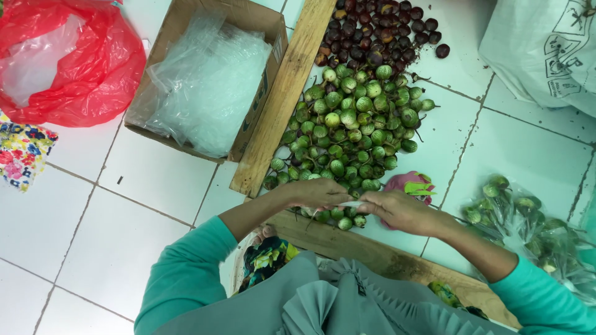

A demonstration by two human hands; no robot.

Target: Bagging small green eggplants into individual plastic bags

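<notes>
Our left hand [316, 193] and right hand [397, 211] meet over the near edge of the green eggplant pile [351, 124] on the floor, both grips pinched on a small clear bag [351, 204] stretched crosswise between them; eggplants lie just beyond the fingers.

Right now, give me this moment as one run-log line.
left hand: touching clear bag | right hand: gripping clear bag | green eggplants: piled on tile floor | wooden plank: beside pile

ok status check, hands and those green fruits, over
Left hand and right hand pinching a clear plastic bag between them. Green fruit pile just beyond the hands. Nothing in the way.
</notes>
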